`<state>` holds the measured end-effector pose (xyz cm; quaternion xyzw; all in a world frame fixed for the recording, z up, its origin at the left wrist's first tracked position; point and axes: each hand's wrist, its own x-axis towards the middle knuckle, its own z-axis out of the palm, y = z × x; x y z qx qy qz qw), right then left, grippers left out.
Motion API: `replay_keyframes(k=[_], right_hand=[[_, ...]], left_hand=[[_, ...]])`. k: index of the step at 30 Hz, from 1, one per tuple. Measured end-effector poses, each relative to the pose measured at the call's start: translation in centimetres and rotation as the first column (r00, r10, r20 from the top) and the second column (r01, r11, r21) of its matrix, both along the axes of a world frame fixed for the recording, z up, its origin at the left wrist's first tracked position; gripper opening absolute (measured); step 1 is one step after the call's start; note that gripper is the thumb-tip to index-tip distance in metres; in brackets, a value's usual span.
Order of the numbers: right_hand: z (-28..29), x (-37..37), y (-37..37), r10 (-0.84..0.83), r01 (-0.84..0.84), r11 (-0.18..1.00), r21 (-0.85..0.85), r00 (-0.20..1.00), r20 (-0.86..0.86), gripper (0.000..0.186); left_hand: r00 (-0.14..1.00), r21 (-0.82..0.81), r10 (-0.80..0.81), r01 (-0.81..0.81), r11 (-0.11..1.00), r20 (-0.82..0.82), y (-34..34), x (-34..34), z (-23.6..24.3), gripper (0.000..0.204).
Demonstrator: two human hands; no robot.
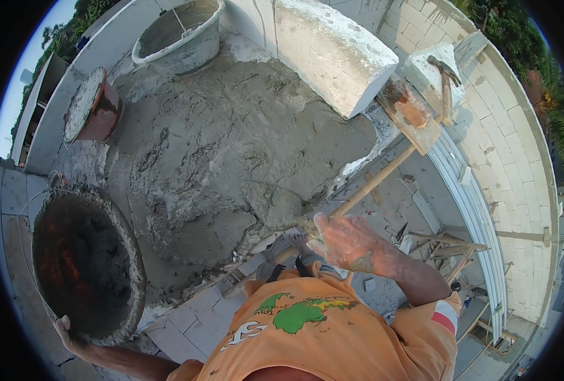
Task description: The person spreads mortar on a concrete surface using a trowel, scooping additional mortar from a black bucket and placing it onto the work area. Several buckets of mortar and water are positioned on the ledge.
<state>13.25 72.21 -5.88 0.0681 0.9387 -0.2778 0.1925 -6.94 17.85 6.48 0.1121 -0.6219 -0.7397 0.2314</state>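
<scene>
Right hand on trowel in mortar, left hand on bucket.

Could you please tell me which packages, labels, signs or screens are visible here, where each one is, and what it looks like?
No packages, signs or screens show.
Printed design: on the chest of the orange shirt, at the lower edge below the right hand; irregular green and yellow patches, with white shapes at its left.

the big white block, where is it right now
In the head view the white block lies top centre at the far edge of the wet mortar pile, between the grey tub on its left and the hammer on its right.
</scene>
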Motion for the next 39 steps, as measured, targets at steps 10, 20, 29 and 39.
replay_keyframes(k=[10, 20, 29, 39], right_hand=[[0.9, 1.8, 6.8, -0.362, 0.368, 0.859, 0.356, 0.928, -0.088, 0.041], [-1.1, -0.2, -0.6, -0.027, 0.026, 0.995, 0.095, 1.0, 0.003, 0.05], [-0.9, -3.4, -5.5, 0.213, -0.217, 0.975, 0.042, 0.973, 0.086, 0.043], [1.9, -6.6, 1.5, -0.149, 0.149, 0.938, 0.313, 0.989, -0.022, 0.038]], left_hand=[[0.998, 0.049, -0.053, 0.054, 0.997, -0.023, -5.1, 1.5, -0.9, 0.02], [0.993, 0.058, 0.066, -0.06, 0.996, -0.095, 0.8, 4.2, 0.1, 0.056], [0.99, 0.076, 0.099, -0.092, 0.993, -0.104, 3.2, 4.7, -0.3, 0.029], [0.987, 0.157, 0.111, -0.092, 0.983, -0.115, 2.6, 4.7, -1.3, 0.047]])
